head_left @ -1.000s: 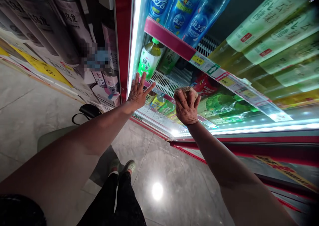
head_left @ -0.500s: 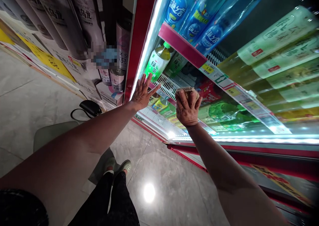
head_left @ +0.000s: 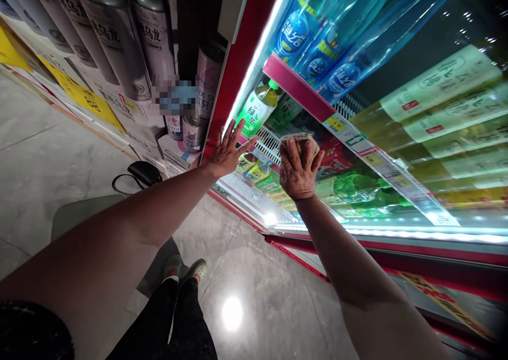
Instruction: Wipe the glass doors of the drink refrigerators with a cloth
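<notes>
My right hand (head_left: 298, 172) presses a folded, brownish cloth (head_left: 304, 138) against the glass door (head_left: 381, 26) of a lit drinks fridge. Its fingers lie bent over the cloth and hide most of it. To the left, my left hand (head_left: 228, 153) rests with fingers spread at the door's lit left edge, holding nothing. Just beyond its fingertips, behind the glass, stands a green tea bottle (head_left: 256, 111) with a green cap. Blue bottles (head_left: 317, 66) fill the shelf above, and large pale-labelled bottles (head_left: 440, 84) lie in view on the right.
Tall grey-pink cans (head_left: 119, 47) stand on stacked cartons at the left, with yellow price signs (head_left: 85, 98). A black bag (head_left: 145, 173) with a strap lies near a grey stool (head_left: 79, 214). The fridge's red lower frame (head_left: 301, 254) borders the tiled floor (head_left: 273, 307).
The view has shifted slightly, so the fridge and cans appear a little lower and further right. Both hands keep nearly the same pose, the right one still on the cloth.
</notes>
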A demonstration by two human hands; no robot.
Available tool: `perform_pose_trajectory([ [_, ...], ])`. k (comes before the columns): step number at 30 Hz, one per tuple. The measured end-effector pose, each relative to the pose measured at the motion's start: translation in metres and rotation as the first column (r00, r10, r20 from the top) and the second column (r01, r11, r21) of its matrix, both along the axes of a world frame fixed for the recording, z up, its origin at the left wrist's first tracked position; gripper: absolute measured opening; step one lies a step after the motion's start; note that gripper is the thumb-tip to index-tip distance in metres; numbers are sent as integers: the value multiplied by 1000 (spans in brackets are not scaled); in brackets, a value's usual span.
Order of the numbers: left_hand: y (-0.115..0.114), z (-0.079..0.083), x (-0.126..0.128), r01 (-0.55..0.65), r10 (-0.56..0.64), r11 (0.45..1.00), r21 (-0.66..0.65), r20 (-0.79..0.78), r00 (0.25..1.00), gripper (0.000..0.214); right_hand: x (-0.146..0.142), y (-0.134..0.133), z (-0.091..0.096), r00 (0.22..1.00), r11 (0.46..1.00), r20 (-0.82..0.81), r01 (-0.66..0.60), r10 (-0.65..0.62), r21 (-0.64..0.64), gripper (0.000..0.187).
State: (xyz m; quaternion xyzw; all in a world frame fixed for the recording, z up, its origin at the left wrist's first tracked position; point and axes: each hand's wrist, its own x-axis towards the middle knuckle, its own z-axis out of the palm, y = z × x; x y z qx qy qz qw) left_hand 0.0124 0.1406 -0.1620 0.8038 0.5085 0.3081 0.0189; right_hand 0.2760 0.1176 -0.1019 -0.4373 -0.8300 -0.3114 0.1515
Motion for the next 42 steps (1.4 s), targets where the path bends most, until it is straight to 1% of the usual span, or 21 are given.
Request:
perform_pose_trajectory([
  [1, 0, 3, -3, -2, 2, 1000, -5, -15, 1000, 87, -5, -1, -3, 1000, 1000, 5, -7, 8, -29, 57],
  [3, -1, 7, -9, 7, -7, 1000, -11, -49, 999, 87, -12, -5, -9, 999, 991, 23, -30, 33, -130, 56],
  [5, -2, 10, -13, 17, -19, 999, -27, -65, 998, 91, -15, -9, -12, 998, 975, 36, -43, 52, -219, 57],
  [6, -2, 10, -15, 18, -21, 999, -35, -69, 997, 94, -15, -10, -11, 998, 970, 36, -47, 58, -237, 57],
  [7, -2, 11, -17, 22, -25, 999, -43, -73, 997, 98, -14, -10, -9, 998, 970, 35, -49, 59, -239, 58],
  [9, 0, 11, -19, 24, -27, 998, -49, -70, 997, 102, -13, -7, 1, 999, 979, 20, -40, 45, -199, 57],
  [12, 6, 11, -23, -7, 5, 999, -39, -38, 999, 98, -16, 1, 16, 999, 998, -32, -1, -1, -67, 57],
  [14, 10, 10, -27, -27, 27, 999, -33, -18, 999, 94, -21, 4, 19, 998, 1000, -62, 18, -18, 3, 58],
  [15, 13, 9, -29, -32, 31, 999, -31, -16, 999, 93, -24, 4, 17, 998, 1000, -66, 17, -16, 14, 58],
  [17, 16, 9, -33, -30, 29, 999, -31, -26, 999, 93, -29, 1, 7, 999, 1000, -50, 7, -8, -14, 60],
  [19, 16, 9, -37, -21, 20, 999, -38, -46, 999, 94, -33, -5, -5, 1000, 997, -9, -4, 3, -78, 60],
  [21, 15, 12, -40, -12, 8, 998, -54, -71, 997, 94, -34, -10, -13, 1000, 991, 29, -1, 5, -134, 59],
  [22, 14, 14, -41, -11, 6, 998, -63, -82, 997, 94, -35, -11, -13, 999, 989, 41, -1, 7, -151, 59],
  [24, 13, 18, -43, -12, 4, 997, -73, -101, 995, 95, -36, -9, -7, 999, 987, 39, -3, 9, -160, 60],
  [28, 13, 19, -44, -12, 4, 997, -73, -106, 994, 97, -49, 8, 17, 998, 999, -54, 4, -7, -48, 59],
  [30, 15, 18, -44, -19, 11, 997, -77, -103, 995, 95, -59, 16, 22, 995, 1000, -92, 19, -21, -19, 60],
  [32, 15, 16, -46, -23, 16, 998, -65, -102, 995, 95, -66, 18, 15, 997, 999, -76, 11, -14, -51, 62],
  [35, 13, 14, -49, -14, 9, 999, -42, -104, 994, 97, -71, 14, -6, 999, 990, -3, -33, 33, -136, 62],
  [37, 12, 13, -52, -5, -2, 998, -61, -111, 994, 99, -72, 11, -16, 999, 985, 20, -42, 46, -169, 62],
  [39, 11, 12, -54, -6, -6, 995, -99, -117, 993, 98, -72, 12, -17, 998, 983, 23, -58, 63, -176, 62],
  [42, 11, 11, -55, -37, 20, 991, -133, -124, 992, 95, -78, 22, -4, 995, 983, 3, -101, 103, -156, 63],
])
